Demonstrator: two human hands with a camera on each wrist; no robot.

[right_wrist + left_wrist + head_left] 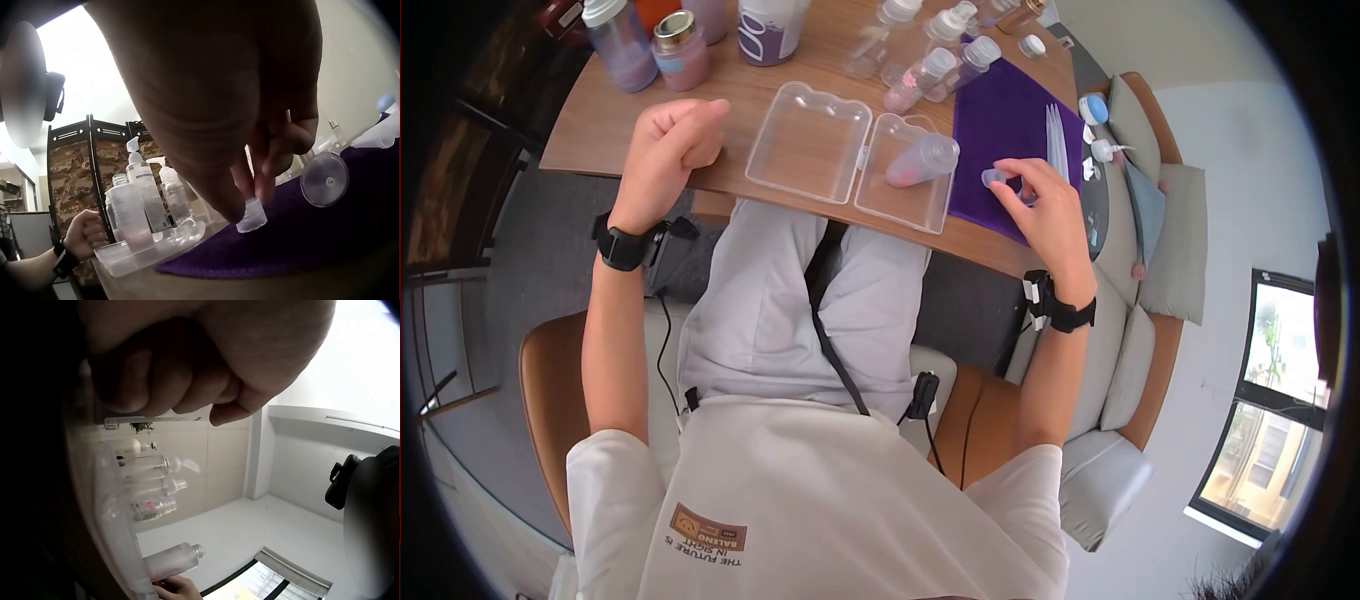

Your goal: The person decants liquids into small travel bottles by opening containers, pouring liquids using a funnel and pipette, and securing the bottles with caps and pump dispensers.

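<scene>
My left hand (pixel 678 132) is curled into a fist and rests on the wooden table (pixel 600 120), left of an open clear plastic case (pixel 810 140); it holds nothing. A clear bottle with pink liquid (pixel 924 158) lies in the case's right half. My right hand (pixel 1008 182) is over a purple cloth (pixel 990 120) and pinches a small clear cap (pixel 994 177) between thumb and fingertips. In the right wrist view the small clear cap (pixel 252 216) sits on the purple cloth (pixel 300 250), with a round clear bottle end (pixel 324 179) lying just behind it.
Several bottles stand along the table's far side, among them a purple one (pixel 622 45), a gold-capped pink one (pixel 680 50) and small clear pump bottles (pixel 920 75). White droppers (pixel 1057 140) lie on the cloth. A sofa (pixel 1140 250) is on the right.
</scene>
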